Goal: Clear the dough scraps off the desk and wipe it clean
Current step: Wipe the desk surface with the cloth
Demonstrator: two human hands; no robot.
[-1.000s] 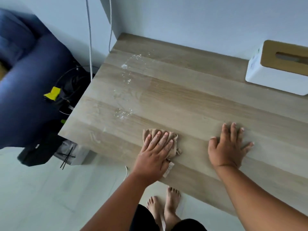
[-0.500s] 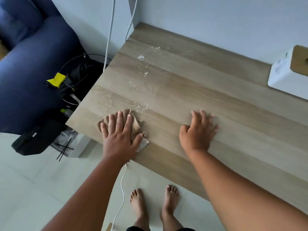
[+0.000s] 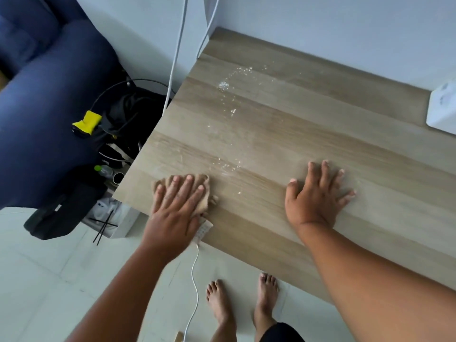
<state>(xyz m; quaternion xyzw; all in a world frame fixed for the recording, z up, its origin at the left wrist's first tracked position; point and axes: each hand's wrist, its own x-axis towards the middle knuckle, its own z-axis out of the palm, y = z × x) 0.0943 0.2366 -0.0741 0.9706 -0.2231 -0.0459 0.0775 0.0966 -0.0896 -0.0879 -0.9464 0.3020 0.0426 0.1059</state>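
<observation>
- Standing barefoot on a pale tiled floor (image 3: 49, 280), a person leans over a wooden counter (image 3: 308, 134).
- Left hand (image 3: 176, 206) presses flat, fingers straight, on a tan cloth (image 3: 204, 187) near the counter's front left corner — soft and limp, so it probably handles best under a spread palm.
- Right hand (image 3: 315, 193) rests flat on bare wood, fingers spread, gripping nothing.
- Beyond the cloth, a trail of glistening specks (image 3: 227, 99) — droplets or crumbs, I cannot tell — runs toward the wall.
- A white box (image 3: 441, 112) sits far right; a blue sofa (image 3: 49, 99) stands left of the counter.
</observation>
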